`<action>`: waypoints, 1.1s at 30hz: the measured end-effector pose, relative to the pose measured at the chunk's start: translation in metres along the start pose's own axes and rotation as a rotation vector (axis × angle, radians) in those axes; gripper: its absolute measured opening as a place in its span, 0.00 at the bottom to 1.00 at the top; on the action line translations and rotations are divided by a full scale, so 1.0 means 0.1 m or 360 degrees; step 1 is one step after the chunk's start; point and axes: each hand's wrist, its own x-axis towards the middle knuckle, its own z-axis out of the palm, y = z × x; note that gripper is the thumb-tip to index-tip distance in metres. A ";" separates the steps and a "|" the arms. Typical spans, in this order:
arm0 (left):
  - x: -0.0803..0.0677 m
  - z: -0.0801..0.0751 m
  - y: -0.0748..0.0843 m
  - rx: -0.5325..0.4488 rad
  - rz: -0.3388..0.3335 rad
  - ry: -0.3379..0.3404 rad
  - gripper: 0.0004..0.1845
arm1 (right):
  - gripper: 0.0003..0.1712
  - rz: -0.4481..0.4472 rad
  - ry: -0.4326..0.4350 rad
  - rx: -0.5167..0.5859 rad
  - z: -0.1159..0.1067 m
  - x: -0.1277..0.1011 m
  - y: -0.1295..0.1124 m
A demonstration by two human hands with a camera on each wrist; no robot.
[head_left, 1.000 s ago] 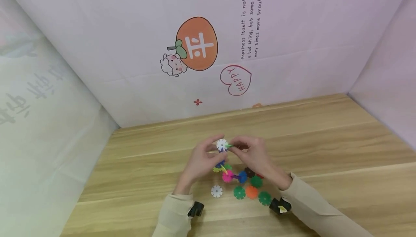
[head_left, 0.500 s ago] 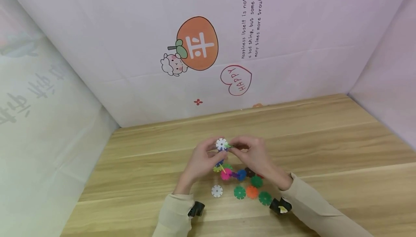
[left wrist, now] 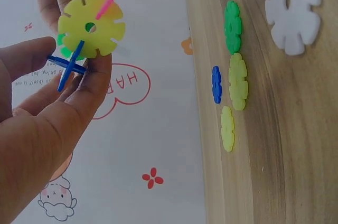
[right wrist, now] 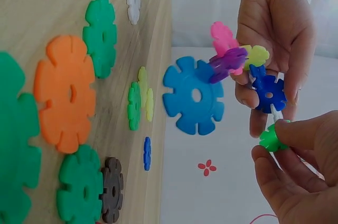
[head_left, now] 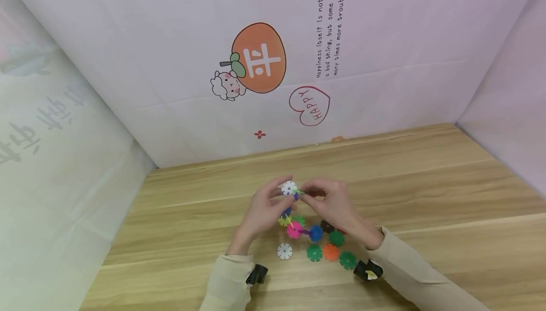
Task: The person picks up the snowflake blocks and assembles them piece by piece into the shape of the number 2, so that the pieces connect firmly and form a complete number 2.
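Note:
My left hand (head_left: 262, 211) grips a chain of slotted plastic discs, held above the table. In the right wrist view the chain runs from a dark blue disc (right wrist: 271, 89) past a yellow disc (right wrist: 257, 55), a pink disc (right wrist: 224, 38) and a purple disc (right wrist: 227, 64) to a lighter blue disc (right wrist: 182, 97), which hangs free. A white disc (head_left: 289, 187) tops the chain between both hands. Thumb and fingers of my right hand (head_left: 334, 204) pinch a small green disc (right wrist: 270, 138) against the white disc's edge; fingers partly hide how they join.
Loose discs lie on the wooden table (head_left: 204, 235): a white one (head_left: 285, 251), an orange one (head_left: 331, 252), a dark brown one (head_left: 327, 226) and several green ones (head_left: 314, 252). Small yellow (left wrist: 237, 81) and blue discs (left wrist: 216, 84) lie further back. Printed cloth walls (head_left: 384, 64) surround the table.
The held chain has shifted slightly left, its white top disc and pink disc with it. My right hand stays nearly still, and the loose discs have not moved.

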 end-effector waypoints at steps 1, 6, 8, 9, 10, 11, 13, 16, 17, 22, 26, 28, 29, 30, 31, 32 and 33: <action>0.00 0.00 0.00 0.0002 -0.0009 0.0009 0.24 | 0.08 -0.0005 0.0002 -0.0007 0.00 0.00 0.00; 0.00 0.01 0.00 0.0049 -0.0038 0.0047 0.24 | 0.08 -0.0039 0.0021 -0.0017 -0.01 0.00 0.01; 0.01 0.01 0.01 0.0060 -0.0040 0.0056 0.23 | 0.08 -0.0052 0.0032 -0.0012 -0.01 0.00 0.01; 0.01 0.01 0.01 0.0064 -0.0039 0.0059 0.23 | 0.09 -0.0059 0.0035 -0.0007 -0.01 0.00 0.01; 0.01 0.01 0.02 0.0066 -0.0034 0.0059 0.23 | 0.09 -0.0063 0.0039 -0.0003 -0.01 0.00 0.01; 0.01 0.01 0.02 0.0063 -0.0036 0.0061 0.23 | 0.09 -0.0069 0.0041 0.0003 -0.01 0.00 0.01; 0.01 0.02 0.02 0.0058 -0.0031 0.0064 0.23 | 0.10 -0.0081 0.0043 0.0006 -0.02 0.00 0.02; 0.02 0.02 -0.01 0.0045 -0.0028 0.0071 0.23 | 0.10 -0.0107 0.0043 -0.0006 -0.02 0.00 0.03; 0.03 0.01 -0.04 0.0034 -0.0029 0.0074 0.23 | 0.10 -0.0119 0.0045 -0.0014 -0.02 0.00 0.03; 0.07 -0.01 -0.20 0.0043 -0.0032 0.0100 0.23 | 0.10 -0.0189 0.0068 -0.0024 0.00 0.01 0.03; 0.08 -0.01 -0.23 0.0092 -0.0024 0.0122 0.23 | 0.09 -0.0275 0.0108 -0.0051 0.00 0.01 0.03; 0.08 0.00 -0.22 0.0095 -0.0011 0.0126 0.23 | 0.08 -0.0347 0.0130 -0.0094 -0.01 0.01 0.03; 0.08 0.01 -0.20 0.0093 -0.0001 0.0123 0.23 | 0.09 -0.0397 0.0151 -0.0118 -0.01 0.01 0.03; 0.09 0.01 -0.19 0.0089 0.0008 0.0117 0.23 | 0.09 -0.0451 0.0178 -0.0135 -0.01 0.01 0.03; 0.09 0.01 -0.17 0.0079 0.0018 0.0110 0.23 | 0.08 -0.0495 0.0213 -0.0152 -0.01 0.01 0.03; 0.10 0.01 -0.15 0.0077 0.0037 0.0104 0.23 | 0.08 -0.0533 0.0249 -0.0154 -0.01 0.01 0.02; 0.10 0.01 -0.13 0.0081 0.0048 0.0104 0.22 | 0.07 -0.0563 0.0284 -0.0175 0.00 0.02 0.02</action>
